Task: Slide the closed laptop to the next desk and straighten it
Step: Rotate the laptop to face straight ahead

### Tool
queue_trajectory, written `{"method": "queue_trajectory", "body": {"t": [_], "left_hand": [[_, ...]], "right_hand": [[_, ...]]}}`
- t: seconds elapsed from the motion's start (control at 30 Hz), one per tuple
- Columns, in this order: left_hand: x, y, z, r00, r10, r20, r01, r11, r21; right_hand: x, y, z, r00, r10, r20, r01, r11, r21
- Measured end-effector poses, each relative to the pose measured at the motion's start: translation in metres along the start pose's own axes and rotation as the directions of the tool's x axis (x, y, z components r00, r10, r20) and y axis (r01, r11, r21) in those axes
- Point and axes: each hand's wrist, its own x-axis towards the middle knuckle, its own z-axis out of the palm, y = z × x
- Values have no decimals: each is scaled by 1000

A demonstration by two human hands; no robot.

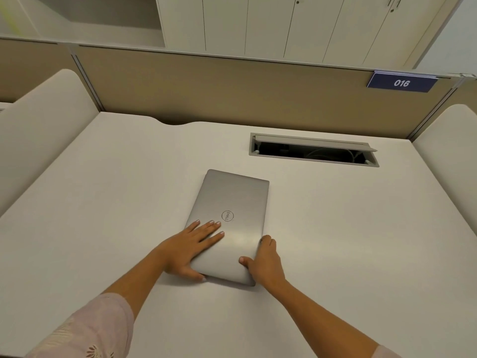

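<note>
We have both hands on the closed laptop (232, 223), which lies flat near the middle of the desk (103, 202). It sits with its long side running near to far and leans slightly, the far end tipped to the right, so it does not line up with the desk edges. Our left hand (191, 246) lies flat on the lid, fingers (210, 227) spread, thumb hooked round the near left corner. Our right hand (265, 262) clasps the near right corner, thumb on the lid and fingers curled down the right edge.

A side panel (46, 120) stands at the left and another at the right; past each may be the next desk, but we cannot tell which desk this one is. If the slide is already made, what remains is straightening; if not, the whole move is still ahead. An open cable hatch (313, 149) lies farther right.
</note>
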Motion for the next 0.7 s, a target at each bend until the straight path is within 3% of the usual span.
{"method": "queue_trajectory", "body": {"t": [0.17, 0.47, 0.6, 0.7], "left_hand": [[-2, 1, 1, 999, -30, -16, 30, 999, -12], [-38, -12, 9, 958, -282, -55, 271, 950, -152], [-51, -11, 18, 905, -418, -79, 384, 883, -271], [-59, -8, 24, 846, -528, -72, 480, 814, -327]], "right_hand": [[21, 3, -22, 996, -10, 87, 21, 993, -119], [106, -20, -80, 966, -249, -64, 213, 915, -342], [141, -36, -89, 951, -309, 26, 288, 849, -444], [159, -44, -87, 955, -255, 153, 297, 846, -442]]}}
